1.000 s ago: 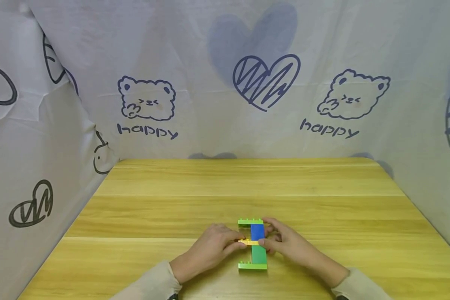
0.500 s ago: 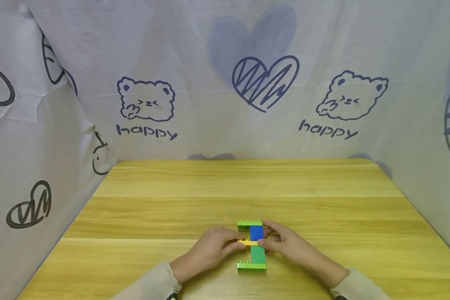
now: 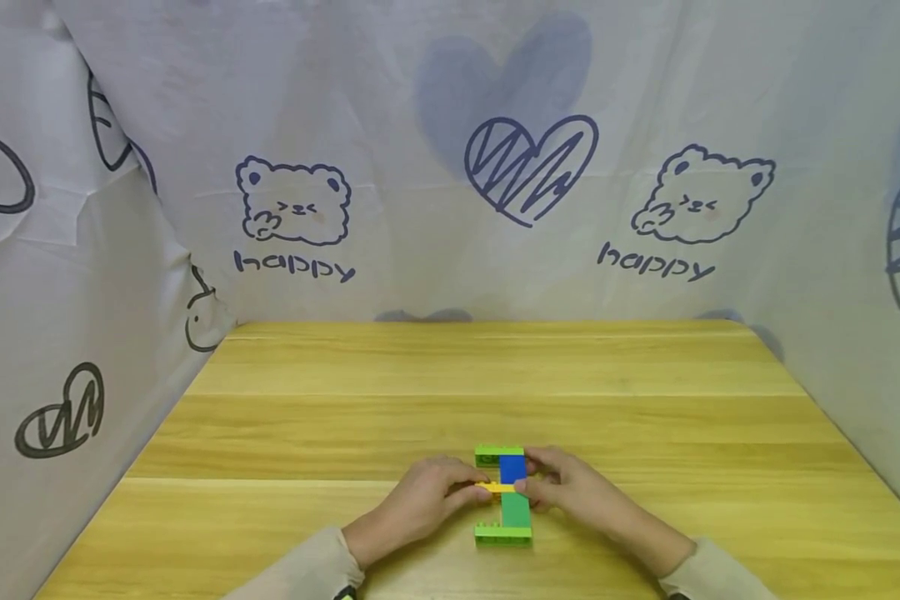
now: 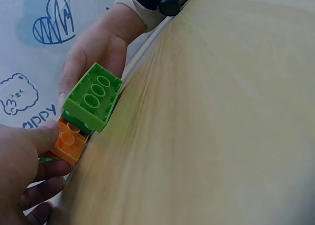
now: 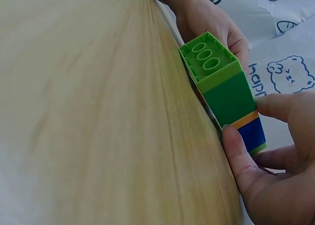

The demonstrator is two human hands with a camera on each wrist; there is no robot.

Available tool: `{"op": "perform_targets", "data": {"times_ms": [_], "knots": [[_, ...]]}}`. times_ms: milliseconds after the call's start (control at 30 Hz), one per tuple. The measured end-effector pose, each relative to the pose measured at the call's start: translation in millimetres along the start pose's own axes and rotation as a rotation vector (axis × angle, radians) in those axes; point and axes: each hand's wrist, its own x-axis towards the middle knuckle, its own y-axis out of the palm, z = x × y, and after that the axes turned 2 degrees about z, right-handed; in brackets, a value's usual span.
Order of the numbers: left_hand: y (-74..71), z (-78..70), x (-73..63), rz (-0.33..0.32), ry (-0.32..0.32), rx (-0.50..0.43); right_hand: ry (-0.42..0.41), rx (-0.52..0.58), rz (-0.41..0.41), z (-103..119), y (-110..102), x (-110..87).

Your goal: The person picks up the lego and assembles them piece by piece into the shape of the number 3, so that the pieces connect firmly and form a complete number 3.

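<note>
Both hands hold a joined stack of building bricks near the table's front. Light green bricks form its far end [image 3: 501,451] and near end [image 3: 513,533]; between them lie a blue brick [image 3: 512,469], an orange brick [image 3: 501,487] and a dark green brick [image 3: 516,510]. The left hand [image 3: 423,500] pinches the orange brick's free left end between thumb and fingers. From the right, the right hand [image 3: 585,493] grips the stack's side, thumb close to the orange layer. Its fingertips are partly hidden behind the bricks in the head view. Hollow undersides show in both wrist views.
A wooden table [image 3: 345,400] spreads around the hands. White cloth [image 3: 420,250] printed with bears and hearts hangs behind it and along both sides.
The stack has tipped slightly, so more of the light green bricks' undersides shows. Both hands keep their holds and stay nearly in place. The head view has shifted a little.
</note>
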Motion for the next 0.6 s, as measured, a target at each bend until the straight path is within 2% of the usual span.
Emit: {"op": "perform_targets", "data": {"times_ms": [400,600], "knots": [[2.5,0.9,2.1,0.016,-0.016,0.002,0.018,-0.012,-0.001,0.7,-1.2,0.4],[-1.0,1.8,2.6,0.042,-0.037,-0.006,0.023,-0.008,-0.016,1.1,-1.9,0.5]]}}
